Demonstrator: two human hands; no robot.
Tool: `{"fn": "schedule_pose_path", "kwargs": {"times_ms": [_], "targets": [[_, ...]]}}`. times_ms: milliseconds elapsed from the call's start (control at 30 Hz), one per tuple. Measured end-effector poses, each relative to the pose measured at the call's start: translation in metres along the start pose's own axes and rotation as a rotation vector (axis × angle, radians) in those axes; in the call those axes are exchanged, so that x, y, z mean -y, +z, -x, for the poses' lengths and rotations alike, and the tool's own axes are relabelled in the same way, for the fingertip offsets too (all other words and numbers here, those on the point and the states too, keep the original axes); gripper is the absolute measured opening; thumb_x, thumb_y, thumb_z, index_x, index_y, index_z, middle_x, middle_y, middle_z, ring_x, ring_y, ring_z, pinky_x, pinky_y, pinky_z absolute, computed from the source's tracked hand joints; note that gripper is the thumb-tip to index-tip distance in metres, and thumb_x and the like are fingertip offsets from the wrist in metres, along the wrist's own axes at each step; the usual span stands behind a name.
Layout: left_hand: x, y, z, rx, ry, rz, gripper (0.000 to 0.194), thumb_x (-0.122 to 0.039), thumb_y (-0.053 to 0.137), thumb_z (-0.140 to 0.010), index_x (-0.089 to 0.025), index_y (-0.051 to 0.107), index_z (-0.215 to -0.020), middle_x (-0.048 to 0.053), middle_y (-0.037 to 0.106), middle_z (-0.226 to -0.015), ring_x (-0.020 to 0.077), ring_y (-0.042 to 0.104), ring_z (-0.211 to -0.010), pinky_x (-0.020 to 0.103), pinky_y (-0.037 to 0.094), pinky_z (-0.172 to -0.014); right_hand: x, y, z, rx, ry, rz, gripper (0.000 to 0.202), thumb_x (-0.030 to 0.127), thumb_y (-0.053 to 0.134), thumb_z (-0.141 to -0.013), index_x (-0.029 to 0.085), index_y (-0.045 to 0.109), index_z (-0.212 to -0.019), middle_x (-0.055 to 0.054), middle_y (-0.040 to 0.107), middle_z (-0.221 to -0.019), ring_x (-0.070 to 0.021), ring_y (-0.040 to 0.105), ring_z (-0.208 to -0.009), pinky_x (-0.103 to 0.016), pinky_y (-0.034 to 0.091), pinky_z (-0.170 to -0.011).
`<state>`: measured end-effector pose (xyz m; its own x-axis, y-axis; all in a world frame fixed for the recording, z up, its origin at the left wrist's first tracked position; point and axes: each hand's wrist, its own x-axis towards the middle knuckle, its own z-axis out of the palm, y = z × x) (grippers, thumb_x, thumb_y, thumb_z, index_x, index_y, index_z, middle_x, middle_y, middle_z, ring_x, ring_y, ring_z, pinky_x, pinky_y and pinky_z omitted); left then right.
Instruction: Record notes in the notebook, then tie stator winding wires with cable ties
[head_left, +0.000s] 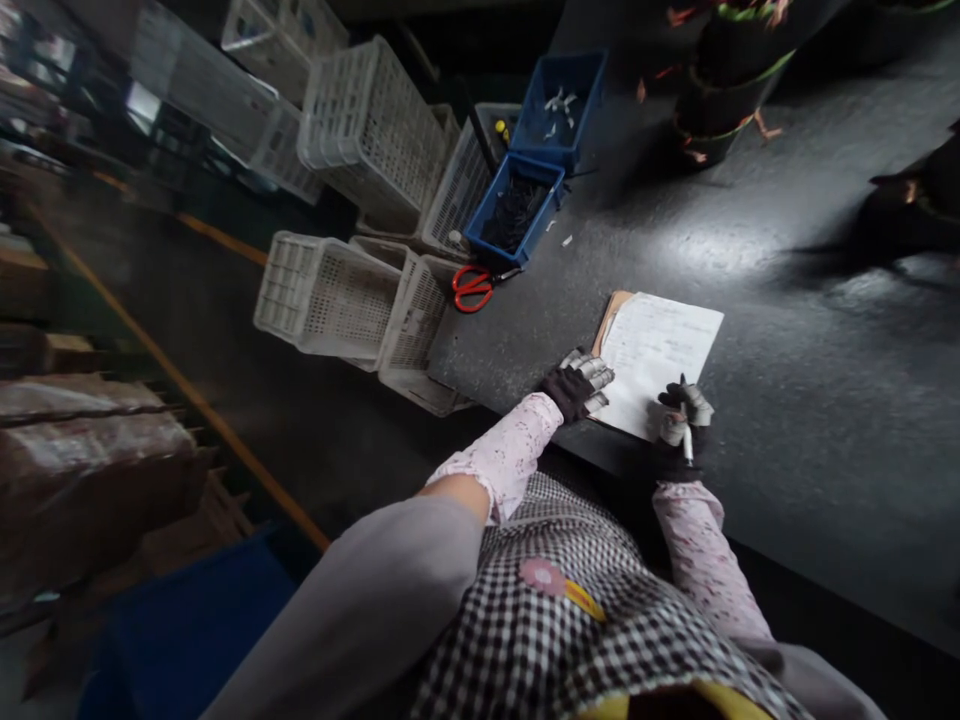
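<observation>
A notebook point(660, 340) with handwriting on its white page lies near the front edge of the dark table, its brown cover showing at the left side. My left hand point(581, 383), in a grey and black glove, rests flat on the notebook's lower left corner with the fingers stretched out. Over the lower right part of the page, my right hand point(686, 415), gloved the same way, is closed around a pen point(688, 440). The pen's white barrel shows between the fingers. The writing is too small to read.
Red-handled scissors point(472, 288) lie at the table's left edge, beside a blue bin point(551, 215) of dark pieces. Another blue bin point(592, 95) behind it holds white scraps. White plastic crates point(367, 125) stand left of the table. Stacked black pots point(712, 110) stand at the back right.
</observation>
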<state>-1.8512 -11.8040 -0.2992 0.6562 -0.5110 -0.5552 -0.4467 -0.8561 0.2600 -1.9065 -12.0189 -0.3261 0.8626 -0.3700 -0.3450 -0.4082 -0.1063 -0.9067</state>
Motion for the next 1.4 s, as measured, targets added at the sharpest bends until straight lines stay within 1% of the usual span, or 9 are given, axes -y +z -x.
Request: {"fn": "schedule_pose_path", "kwargs": {"times_ms": [100,167,300,400,567,767,900,1100,1400], "targets": [[0.000,-0.001,0.000,0.011,0.000,-0.008,0.059,-0.053,0.049,-0.111,-0.024,0.056,-0.162,0.009,0.054,-0.164,0.0326,0.045,-0.155,0.055,0.027,-0.135,0.015,0.005,0.005,-0.015,-0.010,-0.060,0.084,0.091,0.050,-0.082,0.019,0.062,-0.123,-0.014,0.070,-0.113,-0.0247,0.070,-0.076,-0.050,0.059,-0.081],[0.001,-0.001,0.000,0.022,0.000,-0.008,0.060,-0.053,0.048,-0.112,-0.024,0.055,-0.163,0.009,0.052,-0.166,0.0329,0.044,-0.156,0.055,0.026,-0.136,0.026,0.005,0.006,-0.022,0.015,-0.080,0.079,0.088,0.050,-0.086,0.017,0.062,-0.121,-0.013,0.073,-0.104,-0.0210,0.067,-0.066,-0.043,0.058,-0.069],[0.003,0.004,0.000,0.002,-0.001,0.002,0.060,-0.053,0.052,-0.110,-0.024,0.057,-0.161,0.009,0.053,-0.165,0.0330,0.045,-0.156,0.054,0.027,-0.136,0.039,0.001,0.002,-0.063,0.097,-0.085,0.054,0.064,0.070,-0.088,0.018,0.060,-0.115,-0.009,0.075,-0.094,-0.0199,0.070,-0.066,-0.034,0.057,-0.060],[0.005,0.010,0.001,-0.042,0.009,0.006,0.058,-0.052,0.054,-0.109,-0.022,0.062,-0.157,0.009,0.055,-0.164,0.0328,0.046,-0.155,0.053,0.026,-0.137,0.037,0.001,-0.004,-0.093,0.126,-0.096,0.051,0.058,0.073,-0.087,0.019,0.056,-0.114,-0.008,0.075,-0.095,-0.0207,0.073,-0.070,-0.031,0.056,-0.056],[0.006,0.009,0.003,-0.054,0.019,0.027,0.056,-0.049,0.057,-0.108,-0.022,0.063,-0.157,0.009,0.055,-0.163,0.0328,0.046,-0.154,0.053,0.026,-0.137,0.017,0.010,-0.014,-0.064,0.131,-0.072,0.051,0.060,0.069,-0.088,0.018,0.060,-0.116,-0.006,0.075,-0.093,-0.0186,0.072,-0.068,-0.032,0.059,-0.060],[0.005,0.004,0.006,-0.038,0.000,0.035,0.057,-0.047,0.060,-0.106,-0.022,0.062,-0.157,0.010,0.055,-0.163,0.0343,0.047,-0.154,0.055,0.028,-0.136,0.004,0.012,-0.016,-0.062,-0.006,0.137,0.038,0.046,0.065,-0.090,0.016,0.068,-0.113,-0.008,0.074,-0.095,-0.0207,0.072,-0.083,-0.043,0.062,-0.086],[0.005,0.007,0.006,-0.042,0.016,0.014,0.056,-0.047,0.058,-0.107,-0.023,0.062,-0.157,0.009,0.052,-0.166,0.0345,0.048,-0.153,0.055,0.028,-0.136,0.000,0.011,-0.016,-0.047,-0.041,0.182,0.036,0.047,0.064,-0.090,0.016,0.067,-0.109,-0.009,0.075,-0.099,-0.0231,0.073,-0.089,-0.048,0.062,-0.093],[0.005,0.012,0.005,-0.088,0.020,0.026,0.059,-0.048,0.057,-0.107,-0.019,0.062,-0.157,0.011,0.055,-0.163,0.0354,0.050,-0.152,0.055,0.028,-0.136,0.004,0.011,-0.017,-0.020,-0.018,0.231,0.040,0.051,0.062,-0.091,0.015,0.068,-0.108,-0.011,0.075,-0.100,-0.0248,0.074,-0.092,-0.046,0.061,-0.092],[0.005,0.010,0.007,-0.059,0.003,0.027,0.065,-0.055,0.053,-0.108,-0.016,0.058,-0.160,0.012,0.053,-0.165,0.0349,0.046,-0.154,0.053,0.022,-0.138,0.014,0.010,-0.018,0.009,0.029,0.231,0.040,0.050,0.060,-0.092,0.013,0.067,-0.107,-0.014,0.075,-0.096,-0.0251,0.073,-0.087,-0.040,0.060,-0.083]]}}
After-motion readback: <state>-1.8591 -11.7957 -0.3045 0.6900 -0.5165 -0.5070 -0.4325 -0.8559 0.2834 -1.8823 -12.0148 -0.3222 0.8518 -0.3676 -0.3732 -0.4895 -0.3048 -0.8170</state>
